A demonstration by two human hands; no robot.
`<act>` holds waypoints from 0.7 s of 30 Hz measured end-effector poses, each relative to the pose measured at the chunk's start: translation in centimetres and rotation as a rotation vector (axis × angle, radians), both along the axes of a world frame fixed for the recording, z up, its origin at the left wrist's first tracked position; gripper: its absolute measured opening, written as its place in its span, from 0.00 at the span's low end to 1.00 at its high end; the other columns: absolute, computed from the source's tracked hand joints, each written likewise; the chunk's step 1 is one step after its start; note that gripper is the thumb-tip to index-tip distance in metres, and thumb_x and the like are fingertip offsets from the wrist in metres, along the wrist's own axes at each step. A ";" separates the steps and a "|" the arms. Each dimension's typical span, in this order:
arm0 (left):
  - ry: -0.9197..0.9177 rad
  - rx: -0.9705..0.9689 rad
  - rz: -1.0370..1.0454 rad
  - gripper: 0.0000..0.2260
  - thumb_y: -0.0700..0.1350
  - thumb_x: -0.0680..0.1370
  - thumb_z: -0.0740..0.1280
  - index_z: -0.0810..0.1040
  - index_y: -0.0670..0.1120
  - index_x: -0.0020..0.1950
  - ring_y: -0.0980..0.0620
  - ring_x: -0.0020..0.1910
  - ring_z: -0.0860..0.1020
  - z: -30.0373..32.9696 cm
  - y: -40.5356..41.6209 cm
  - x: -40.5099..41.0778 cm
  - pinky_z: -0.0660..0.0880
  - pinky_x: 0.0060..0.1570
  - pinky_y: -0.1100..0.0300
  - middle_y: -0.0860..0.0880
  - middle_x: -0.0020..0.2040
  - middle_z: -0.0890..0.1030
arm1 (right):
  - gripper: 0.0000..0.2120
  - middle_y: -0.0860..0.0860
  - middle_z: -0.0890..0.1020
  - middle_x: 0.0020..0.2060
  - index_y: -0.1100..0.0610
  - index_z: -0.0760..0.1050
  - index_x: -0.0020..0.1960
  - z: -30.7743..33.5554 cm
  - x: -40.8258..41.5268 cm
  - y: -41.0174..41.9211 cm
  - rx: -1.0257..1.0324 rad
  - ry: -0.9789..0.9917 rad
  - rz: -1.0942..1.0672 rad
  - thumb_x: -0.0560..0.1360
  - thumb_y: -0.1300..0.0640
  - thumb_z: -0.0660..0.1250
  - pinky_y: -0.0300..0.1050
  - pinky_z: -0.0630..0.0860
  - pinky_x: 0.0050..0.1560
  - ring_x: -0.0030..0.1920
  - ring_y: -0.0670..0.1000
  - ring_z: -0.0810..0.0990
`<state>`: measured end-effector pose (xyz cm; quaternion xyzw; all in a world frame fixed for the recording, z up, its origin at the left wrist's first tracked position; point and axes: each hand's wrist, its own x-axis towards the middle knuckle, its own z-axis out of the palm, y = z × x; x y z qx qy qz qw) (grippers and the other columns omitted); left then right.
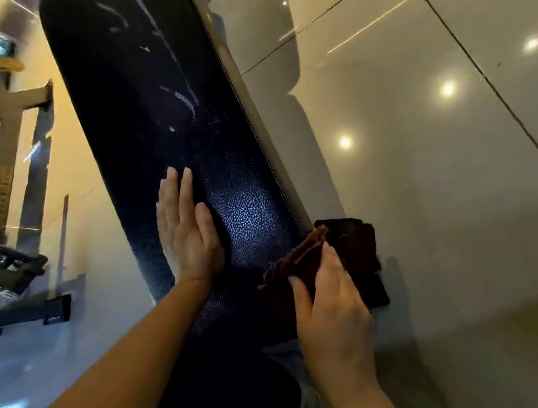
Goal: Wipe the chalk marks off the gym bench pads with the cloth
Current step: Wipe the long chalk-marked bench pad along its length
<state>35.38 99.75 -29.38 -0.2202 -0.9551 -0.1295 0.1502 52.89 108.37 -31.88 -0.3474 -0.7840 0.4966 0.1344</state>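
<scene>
A long dark blue bench pad [159, 91] with a grained surface runs diagonally from the upper left to the bottom middle. White chalk marks [185, 102] streak its upper half. My left hand [188, 230] lies flat on the pad's left side, fingers straight. My right hand [334, 296] holds a dark red-brown cloth [333, 251] at the pad's right edge, thumb under a fold. Part of the cloth hangs past the edge over the floor.
Glossy pale floor tiles [435, 192] with light reflections spread to the right. A metal rack frame [5, 104] and dark gym equipment [9, 271] stand at the left. A person's shadow falls on the floor at the top middle.
</scene>
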 end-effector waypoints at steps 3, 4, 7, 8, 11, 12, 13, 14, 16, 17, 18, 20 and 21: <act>-0.004 0.006 -0.002 0.26 0.51 0.80 0.48 0.62 0.44 0.76 0.49 0.77 0.55 0.1 0.0 0.1 0.52 0.76 0.50 0.45 0.78 0.59 | 0.30 0.64 0.80 0.59 0.68 0.69 0.68 -0.5 1.4 -1.2 -0.044 0.007 -0.059 0.76 0.45 0.58 0.58 0.82 0.46 0.55 0.65 0.81; -0.004 0.007 -0.002 0.26 0.51 0.80 0.47 0.62 0.44 0.76 0.49 0.77 0.55 0.1 0.0 0.1 0.51 0.76 0.51 0.45 0.78 0.59 | 0.30 0.65 0.80 0.58 0.68 0.69 0.67 -0.5 1.8 -1.5 -0.050 0.004 -0.074 0.76 0.46 0.58 0.58 0.82 0.45 0.54 0.65 0.82; -0.003 0.007 0.012 0.25 0.50 0.80 0.49 0.61 0.45 0.77 0.50 0.77 0.55 0.2 0.2 0.3 0.51 0.76 0.52 0.45 0.78 0.59 | 0.28 0.64 0.81 0.57 0.67 0.67 0.68 -0.6 2.6 -2.7 -0.065 0.037 -0.147 0.76 0.48 0.57 0.57 0.81 0.42 0.52 0.65 0.83; -0.002 0.009 0.014 0.24 0.49 0.80 0.49 0.61 0.45 0.77 0.50 0.77 0.55 0.2 0.2 0.4 0.51 0.76 0.51 0.45 0.78 0.59 | 0.27 0.64 0.81 0.58 0.65 0.65 0.69 -0.7 3.0 -3.1 -0.083 0.064 -0.184 0.76 0.48 0.57 0.56 0.81 0.43 0.53 0.64 0.83; 0.008 0.021 0.007 0.25 0.51 0.80 0.48 0.62 0.46 0.77 0.49 0.77 0.55 0.2 0.1 0.4 0.50 0.76 0.53 0.46 0.78 0.59 | 0.30 0.62 0.78 0.63 0.63 0.63 0.74 -0.8 4.0 -4.7 -0.258 0.149 -0.269 0.77 0.49 0.60 0.34 0.73 0.57 0.61 0.60 0.79; 0.012 0.024 0.003 0.26 0.52 0.79 0.47 0.62 0.46 0.77 0.49 0.77 0.56 0.1 0.1 0.4 0.50 0.76 0.53 0.46 0.78 0.60 | 0.31 0.61 0.76 0.65 0.63 0.62 0.75 -0.8 4.2 -5.2 -0.328 0.179 -0.287 0.77 0.48 0.60 0.27 0.67 0.60 0.64 0.56 0.76; 0.015 0.028 0.001 0.26 0.52 0.79 0.47 0.62 0.46 0.77 0.49 0.77 0.56 0.1 0.0 0.3 0.51 0.75 0.53 0.45 0.78 0.60 | 0.32 0.60 0.74 0.67 0.62 0.60 0.75 -0.8 4.4 -5.7 -0.364 0.203 -0.306 0.77 0.47 0.59 0.22 0.63 0.61 0.66 0.51 0.73; 0.016 0.034 -0.002 0.26 0.52 0.79 0.48 0.62 0.46 0.76 0.48 0.77 0.56 0.0 0.0 0.3 0.51 0.75 0.52 0.45 0.77 0.60 | 0.31 0.59 0.72 0.69 0.61 0.58 0.76 -0.7 4.5 -6.1 -0.368 0.222 -0.322 0.77 0.47 0.57 0.21 0.62 0.62 0.68 0.48 0.70; 0.019 0.045 -0.007 0.25 0.51 0.80 0.48 0.62 0.46 0.76 0.48 0.77 0.56 0.0 -0.1 0.2 0.52 0.75 0.51 0.45 0.77 0.60 | 0.30 0.56 0.69 0.72 0.56 0.55 0.78 -0.7 4.2 -6.2 -0.338 0.266 -0.335 0.78 0.49 0.55 0.32 0.65 0.67 0.71 0.49 0.66; 0.019 0.049 -0.009 0.25 0.51 0.80 0.48 0.62 0.46 0.76 0.48 0.77 0.57 -0.1 -0.2 0.2 0.52 0.75 0.51 0.45 0.77 0.61 | 0.29 0.54 0.67 0.73 0.54 0.54 0.78 -0.7 3.9 -5.9 -0.318 0.279 -0.332 0.79 0.50 0.55 0.41 0.66 0.68 0.73 0.51 0.66; 0.017 0.053 -0.012 0.25 0.51 0.80 0.49 0.63 0.45 0.76 0.48 0.77 0.57 -0.1 -0.2 0.2 0.53 0.75 0.52 0.45 0.77 0.61 | 0.28 0.53 0.66 0.73 0.53 0.54 0.77 -0.8 3.4 -5.3 -0.294 0.280 -0.319 0.79 0.50 0.54 0.48 0.67 0.69 0.73 0.53 0.65; 0.019 0.054 -0.017 0.25 0.51 0.80 0.49 0.63 0.45 0.76 0.48 0.76 0.57 -0.2 -0.3 0.2 0.53 0.75 0.52 0.44 0.77 0.61 | 0.28 0.54 0.69 0.71 0.57 0.58 0.77 -0.9 2.2 -3.4 -0.235 0.242 -0.247 0.79 0.51 0.54 0.56 0.70 0.68 0.72 0.57 0.67; 0.021 0.054 -0.017 0.25 0.51 0.80 0.49 0.63 0.44 0.76 0.47 0.76 0.57 -0.2 -0.4 0.2 0.53 0.75 0.52 0.44 0.77 0.61 | 0.27 0.56 0.72 0.69 0.60 0.62 0.75 -0.9 1.5 -2.4 -0.210 0.212 -0.199 0.79 0.50 0.54 0.58 0.72 0.66 0.70 0.59 0.70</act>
